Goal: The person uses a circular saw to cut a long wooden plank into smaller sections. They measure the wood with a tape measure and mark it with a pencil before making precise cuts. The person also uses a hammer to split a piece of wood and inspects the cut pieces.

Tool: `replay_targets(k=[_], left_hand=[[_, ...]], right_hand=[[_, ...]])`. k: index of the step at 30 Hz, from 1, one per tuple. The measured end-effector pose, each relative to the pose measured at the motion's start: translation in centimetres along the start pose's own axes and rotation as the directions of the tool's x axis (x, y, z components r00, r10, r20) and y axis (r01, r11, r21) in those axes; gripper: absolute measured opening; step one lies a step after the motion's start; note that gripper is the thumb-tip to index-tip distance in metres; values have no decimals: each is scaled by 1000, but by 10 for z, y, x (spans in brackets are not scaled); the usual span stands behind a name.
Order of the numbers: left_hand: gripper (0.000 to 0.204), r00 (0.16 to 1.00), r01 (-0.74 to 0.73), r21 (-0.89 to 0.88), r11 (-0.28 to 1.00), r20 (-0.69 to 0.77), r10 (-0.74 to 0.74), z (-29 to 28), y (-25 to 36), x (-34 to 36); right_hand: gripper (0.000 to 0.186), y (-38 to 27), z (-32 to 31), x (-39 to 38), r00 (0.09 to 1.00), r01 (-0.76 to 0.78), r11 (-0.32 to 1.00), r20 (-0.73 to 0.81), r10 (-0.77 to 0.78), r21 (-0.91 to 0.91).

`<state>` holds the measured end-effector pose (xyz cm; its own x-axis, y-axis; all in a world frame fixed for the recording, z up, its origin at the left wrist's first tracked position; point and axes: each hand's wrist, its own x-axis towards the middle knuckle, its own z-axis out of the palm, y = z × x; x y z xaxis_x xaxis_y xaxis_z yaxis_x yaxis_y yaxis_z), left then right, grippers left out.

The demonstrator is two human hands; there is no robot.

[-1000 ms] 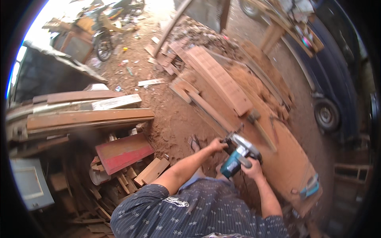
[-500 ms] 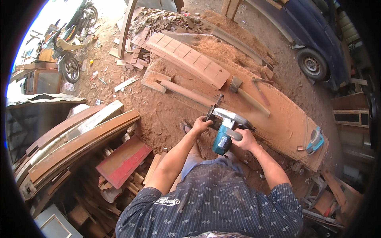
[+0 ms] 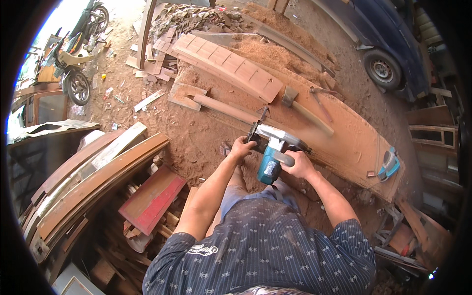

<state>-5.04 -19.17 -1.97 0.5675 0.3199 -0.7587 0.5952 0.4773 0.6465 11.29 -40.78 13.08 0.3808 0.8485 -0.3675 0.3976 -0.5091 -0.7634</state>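
I hold a teal circular saw [image 3: 268, 167] with a silvery blade guard, in front of my body and over the near edge of a dusty wooden slab [image 3: 359, 147]. My right hand [image 3: 298, 165] is wrapped round its rear handle. My left hand [image 3: 242, 148] grips the dark base plate on the saw's left side. A narrow wooden strip [image 3: 221, 107] lies along the slab just beyond the saw. Farther off rests a thick beam [image 3: 231, 66] with evenly spaced cross cuts. The blade's lower part is hidden from view.
On the slab lie a wooden-handled hatchet or hammer [image 3: 313, 119], a thin curved tool [image 3: 322, 104] and a teal power tool [image 3: 389, 167]. Stacked boards [image 3: 103, 184] and a red-edged panel [image 3: 153, 199] stand at left. Beyond are wood scraps [image 3: 196, 22], a motorcycle [image 3: 76, 64] and a blue vehicle [image 3: 388, 39].
The saw and both hands have shifted slightly left in the picture, along with a small shift of the whole view. Both hands keep their hold.
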Motion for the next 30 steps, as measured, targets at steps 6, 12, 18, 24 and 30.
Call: replay_targets(k=[6, 12, 18, 24, 30], left_hand=[[48, 999, 22, 36, 999, -33, -21, -13, 23, -16], [51, 999, 46, 10, 999, 9, -46, -29, 27, -15], [50, 1000, 11, 2, 1000, 18, -11, -38, 27, -12], [38, 999, 13, -40, 999, 40, -11, -50, 16, 6], [34, 1000, 16, -47, 999, 24, -15, -59, 15, 6]], right_hand=[[26, -13, 7, 9, 1000, -4, 1000, -2, 4, 1], [28, -20, 17, 18, 1000, 0, 1000, -11, 0, 0], [28, -39, 20, 21, 998, -26, 999, -60, 23, -40], [27, -38, 27, 28, 995, -27, 997, -101, 20, -74], [27, -33, 34, 35, 997, 22, 998, -76, -26, -50]])
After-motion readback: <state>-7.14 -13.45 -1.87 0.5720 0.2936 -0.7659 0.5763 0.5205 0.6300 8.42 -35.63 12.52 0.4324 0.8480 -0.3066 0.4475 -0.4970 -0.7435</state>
